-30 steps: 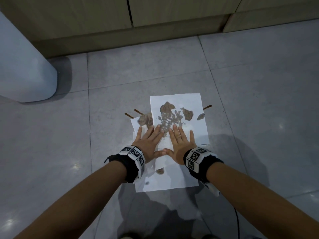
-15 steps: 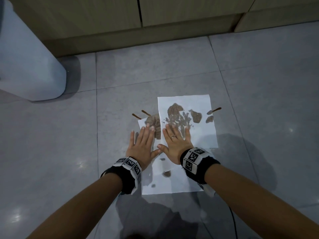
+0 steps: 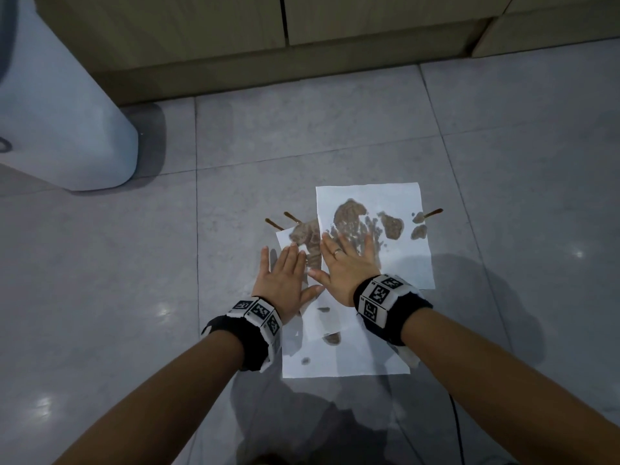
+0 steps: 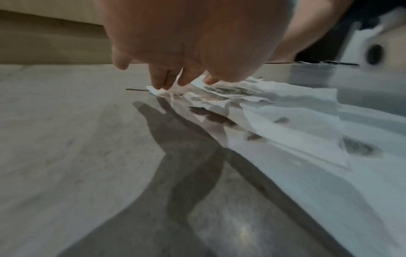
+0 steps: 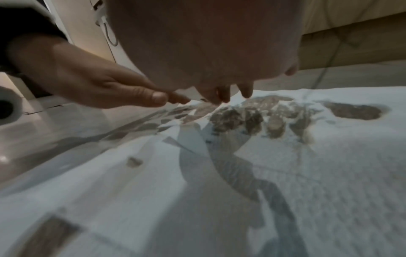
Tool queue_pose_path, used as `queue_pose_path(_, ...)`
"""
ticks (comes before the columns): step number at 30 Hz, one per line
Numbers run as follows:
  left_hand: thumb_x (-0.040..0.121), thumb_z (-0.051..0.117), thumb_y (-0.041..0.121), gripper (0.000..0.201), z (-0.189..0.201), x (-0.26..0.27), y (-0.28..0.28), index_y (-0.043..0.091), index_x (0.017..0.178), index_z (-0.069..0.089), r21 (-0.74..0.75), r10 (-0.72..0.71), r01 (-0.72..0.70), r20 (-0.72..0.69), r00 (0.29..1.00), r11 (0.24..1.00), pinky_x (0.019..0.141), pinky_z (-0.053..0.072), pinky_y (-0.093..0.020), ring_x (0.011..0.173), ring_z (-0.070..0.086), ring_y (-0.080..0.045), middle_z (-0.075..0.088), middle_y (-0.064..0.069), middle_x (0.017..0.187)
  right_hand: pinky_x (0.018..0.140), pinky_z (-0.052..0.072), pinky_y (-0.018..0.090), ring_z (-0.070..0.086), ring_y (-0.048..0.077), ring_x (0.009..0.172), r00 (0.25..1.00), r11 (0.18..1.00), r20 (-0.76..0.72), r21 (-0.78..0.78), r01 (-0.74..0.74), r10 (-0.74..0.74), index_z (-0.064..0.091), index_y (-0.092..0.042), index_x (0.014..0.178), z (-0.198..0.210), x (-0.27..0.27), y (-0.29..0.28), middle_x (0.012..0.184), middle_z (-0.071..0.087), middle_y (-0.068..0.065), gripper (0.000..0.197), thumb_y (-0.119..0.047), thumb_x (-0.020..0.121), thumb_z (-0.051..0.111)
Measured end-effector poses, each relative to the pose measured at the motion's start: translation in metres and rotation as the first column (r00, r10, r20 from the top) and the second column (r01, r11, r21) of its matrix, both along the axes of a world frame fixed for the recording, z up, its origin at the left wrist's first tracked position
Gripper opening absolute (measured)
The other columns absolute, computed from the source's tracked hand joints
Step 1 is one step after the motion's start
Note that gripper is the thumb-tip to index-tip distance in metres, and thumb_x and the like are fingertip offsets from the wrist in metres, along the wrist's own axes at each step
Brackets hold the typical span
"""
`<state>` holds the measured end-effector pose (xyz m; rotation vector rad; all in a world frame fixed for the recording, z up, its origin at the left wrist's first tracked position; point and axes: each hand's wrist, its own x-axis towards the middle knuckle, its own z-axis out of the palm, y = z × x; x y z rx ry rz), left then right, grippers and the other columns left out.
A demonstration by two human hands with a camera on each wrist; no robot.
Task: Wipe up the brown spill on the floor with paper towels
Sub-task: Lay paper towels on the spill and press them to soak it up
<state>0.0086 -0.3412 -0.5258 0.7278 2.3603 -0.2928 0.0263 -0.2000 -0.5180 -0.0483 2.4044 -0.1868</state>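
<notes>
Kitchen floor (image 3: 503, 135), by cabinet base: paper towels (image 3: 375, 199) lay overlapped on grey tile, white, flat, soaked through with brown blotches; biggest stains at far end, smaller spots nearer me. Thin streaks of brown spill (image 3: 432, 213) poked out past towel edges, left and right. My left hand (image 3: 285, 280) and my right hand (image 3: 349, 273) hovered side by side over towels, fingers straight and spread, gripping nothing; wrist views showed fingertips (image 4: 162, 83) down near paper.
</notes>
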Motion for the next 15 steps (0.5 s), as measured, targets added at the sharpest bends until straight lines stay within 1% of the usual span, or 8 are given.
queue_pose_path(2,0.059,-0.036,0.071,0.111,0.001,-0.004,-0.001,0.014,0.150,-0.006,0.037,0.073,-0.072,-0.016,0.997,0.997,0.115,-0.009,-0.051,0.147,-0.002,-0.019,-0.007,-0.004,0.159,0.110,-0.014,0.058,-0.010,0.019,0.146,0.999,1.000,-0.041,-0.008,0.023,-0.024,-0.001,-0.017,0.149,0.005,-0.001,0.001,0.159,-0.007,-0.006,0.070,-0.058,0.093,0.006)
queue_pose_path(3,0.055,-0.040,0.070,0.114,0.002,-0.007,-0.002,0.015,0.149,-0.009,0.044,0.111,-0.110,-0.022,0.994,0.993,0.115,-0.008,-0.050,0.147,-0.003,-0.019,-0.009,-0.004,0.159,0.110,-0.014,0.057,-0.011,0.019,0.146,0.997,0.999,-0.074,-0.012,0.033,-0.033,-0.001,-0.017,0.149,0.006,0.001,0.000,0.159,-0.007,-0.005,0.069,-0.057,0.094,0.007)
queue_pose_path(4,0.065,-0.033,0.071,0.103,0.001,-0.011,-0.005,0.015,0.149,-0.012,0.042,0.138,-0.136,-0.029,0.990,0.990,0.116,-0.007,-0.049,0.147,-0.006,-0.020,-0.012,-0.004,0.159,0.110,-0.016,0.057,-0.011,0.019,0.146,0.995,0.999,-0.097,-0.018,0.034,-0.036,-0.002,-0.017,0.149,0.006,0.004,-0.001,0.159,-0.008,-0.005,0.069,-0.057,0.094,0.008)
queue_pose_path(5,0.079,-0.015,0.069,0.088,0.000,-0.015,-0.008,0.015,0.148,-0.014,0.034,0.153,-0.152,-0.027,0.988,0.988,0.116,-0.008,-0.048,0.147,-0.009,-0.020,-0.015,-0.004,0.158,0.110,-0.017,0.056,-0.011,0.018,0.146,0.995,1.000,-0.099,-0.021,0.022,-0.024,-0.004,-0.016,0.149,0.006,0.009,-0.003,0.158,-0.009,-0.004,0.069,-0.057,0.094,0.008)
queue_pose_path(7,0.091,0.014,0.062,0.080,-0.001,-0.024,-0.015,0.014,0.148,-0.015,0.022,0.156,-0.156,0.003,0.988,0.988,0.115,-0.011,-0.047,0.146,-0.012,-0.021,-0.018,-0.004,0.158,0.109,-0.017,0.057,-0.012,0.017,0.146,0.999,0.999,-0.036,-0.008,-0.032,0.032,-0.005,-0.015,0.149,0.004,0.017,-0.007,0.158,-0.013,-0.002,0.070,-0.057,0.094,0.008)
queue_pose_path(10,0.091,0.029,0.061,0.086,-0.009,-0.030,-0.023,0.015,0.147,-0.017,0.017,0.136,-0.137,0.052,0.989,0.990,0.117,-0.006,-0.045,0.146,-0.013,-0.021,-0.019,-0.003,0.157,0.111,-0.013,0.060,-0.008,0.017,0.146,0.999,0.999,0.012,0.009,-0.046,0.046,-0.003,-0.014,0.149,0.005,0.017,-0.010,0.158,-0.011,0.000,0.069,-0.056,0.095,0.007)
queue_pose_path(13,0.088,0.039,0.061,0.094,-0.015,-0.030,-0.027,0.014,0.147,-0.017,0.083,0.186,-0.193,0.079,0.979,0.978,0.118,-0.001,-0.041,0.146,-0.013,-0.019,-0.020,-0.002,0.157,0.111,-0.011,0.059,-0.005,0.018,0.146,0.997,0.999,-0.080,-0.029,-0.026,0.024,0.002,-0.015,0.149,0.009,0.009,-0.014,0.159,-0.002,-0.002,0.066,-0.054,0.096,0.009)
queue_pose_path(15,0.085,0.042,0.063,0.100,-0.016,-0.029,-0.030,0.013,0.147,-0.018,0.128,0.243,-0.255,0.098,0.965,0.959,0.118,-0.002,-0.042,0.146,-0.015,-0.019,-0.024,-0.003,0.156,0.111,-0.012,0.058,-0.009,0.017,0.146,0.990,0.995,-0.120,-0.047,-0.083,0.077,-0.001,-0.017,0.149,0.009,0.006,-0.018,0.159,-0.005,-0.005,0.066,-0.055,0.095,0.009)
